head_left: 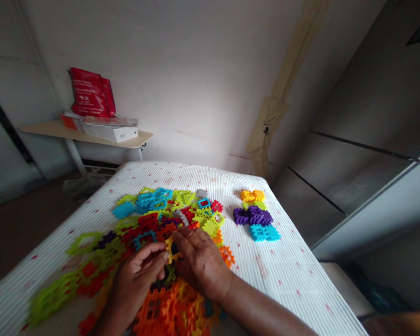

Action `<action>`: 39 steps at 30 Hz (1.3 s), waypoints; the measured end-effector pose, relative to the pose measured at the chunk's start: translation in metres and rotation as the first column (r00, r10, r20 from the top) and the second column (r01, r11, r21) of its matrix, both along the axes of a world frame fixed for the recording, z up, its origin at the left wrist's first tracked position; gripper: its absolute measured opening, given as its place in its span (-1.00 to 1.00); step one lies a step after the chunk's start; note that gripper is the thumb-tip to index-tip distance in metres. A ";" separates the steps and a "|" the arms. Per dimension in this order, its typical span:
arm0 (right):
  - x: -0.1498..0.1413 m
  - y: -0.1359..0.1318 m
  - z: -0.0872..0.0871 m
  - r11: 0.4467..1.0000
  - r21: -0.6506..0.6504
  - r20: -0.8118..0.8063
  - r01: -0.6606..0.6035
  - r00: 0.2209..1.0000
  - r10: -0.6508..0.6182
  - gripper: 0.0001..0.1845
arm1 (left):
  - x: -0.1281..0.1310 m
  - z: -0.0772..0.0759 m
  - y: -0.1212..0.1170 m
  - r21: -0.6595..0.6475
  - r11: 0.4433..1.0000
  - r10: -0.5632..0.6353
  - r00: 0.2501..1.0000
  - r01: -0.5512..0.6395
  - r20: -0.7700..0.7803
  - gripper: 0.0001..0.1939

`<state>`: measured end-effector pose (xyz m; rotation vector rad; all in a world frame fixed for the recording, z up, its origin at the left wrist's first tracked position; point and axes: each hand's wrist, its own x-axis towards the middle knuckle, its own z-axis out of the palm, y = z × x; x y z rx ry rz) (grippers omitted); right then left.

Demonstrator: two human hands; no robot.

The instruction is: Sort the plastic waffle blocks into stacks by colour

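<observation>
The bed cover (pixel 283 261) is white, finely ribbed and flecked with red. On it lie waffle-grid blocks (pixel 150 219) in lime, orange, red, blue and purple, with one yellow block (pixel 170 249) near its front. Toward its far right corner, a separate pile (pixel 255 217) shows yellow, green, purple and turquoise.

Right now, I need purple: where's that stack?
In the head view, the purple stack sits right of the main pile, between the lime pieces and blue pieces.
</observation>
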<state>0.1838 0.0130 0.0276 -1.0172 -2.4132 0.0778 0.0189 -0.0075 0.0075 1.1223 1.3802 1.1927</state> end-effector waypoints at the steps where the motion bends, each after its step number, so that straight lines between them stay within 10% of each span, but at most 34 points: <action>1: -0.002 -0.001 0.000 1.000 0.004 0.019 -0.001 1.000 0.001 -0.44 | 0.000 -0.001 0.000 -0.007 1.000 0.002 1.000 -0.002 0.003 -0.54; 8: 0.017 0.033 0.019 0.999 -0.017 0.063 -0.034 0.997 0.035 -0.45 | 0.002 0.004 0.002 -0.036 0.998 0.048 0.997 -0.046 0.055 -0.42; 12: 0.072 0.107 0.041 0.935 -0.067 0.376 0.348 0.877 -0.300 -0.43 | 0.000 0.010 0.001 -0.004 0.995 0.096 0.994 -0.096 0.055 -0.41; 18: 0.142 0.185 0.040 0.824 -0.091 0.542 0.559 0.722 -0.429 -0.35 | -0.001 0.013 0.003 0.008 0.997 0.073 0.995 -0.073 -0.061 -0.44; 26: 0.155 0.206 0.012 0.774 -0.103 0.673 0.624 0.617 -0.408 -0.37 | -0.010 0.002 0.005 0.027 0.999 0.045 0.988 -0.042 -0.147 -0.50; 39: 0.153 0.217 0.022 0.763 -0.174 0.726 0.622 0.605 -0.327 -0.40 | -0.014 -0.006 0.005 0.048 0.998 0.044 0.976 -0.035 -0.214 -0.55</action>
